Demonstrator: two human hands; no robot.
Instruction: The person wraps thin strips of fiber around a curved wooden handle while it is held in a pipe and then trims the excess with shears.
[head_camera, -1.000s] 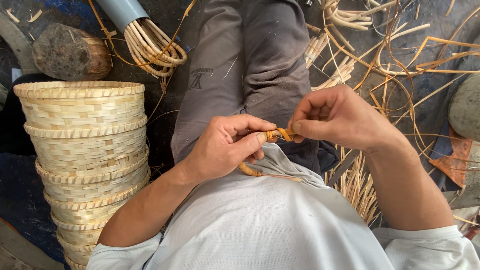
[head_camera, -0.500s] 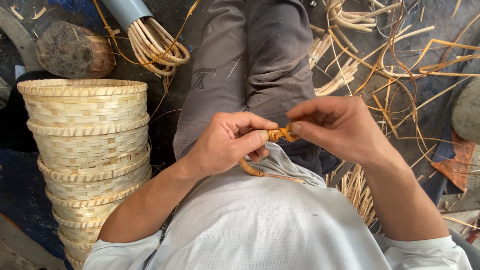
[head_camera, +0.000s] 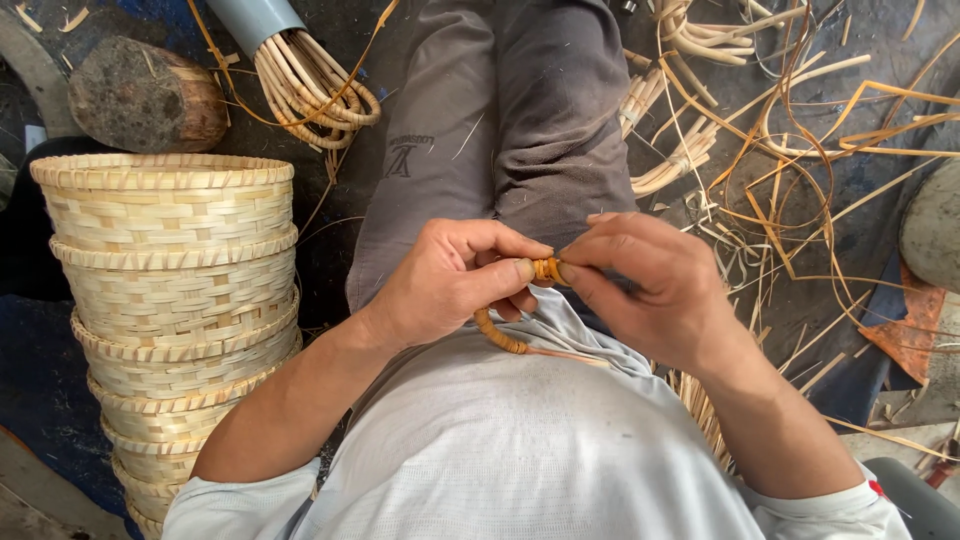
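Head view: a small cane ring (head_camera: 505, 335), wrapped in orange strip, is held above the lap, just in front of the shirt. It is pinched at its top by the closed left hand (head_camera: 450, 280) and right hand (head_camera: 655, 290). A stack of woven baskets (head_camera: 170, 300) is seen at left.

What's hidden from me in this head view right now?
- Small wound ring: most of it is covered by the left hand and right hand; only two short arcs show.
- Fingertips at the pinch: tucked under the ring.
- Basket stack: bottom cut off by the frame edge and the left arm.
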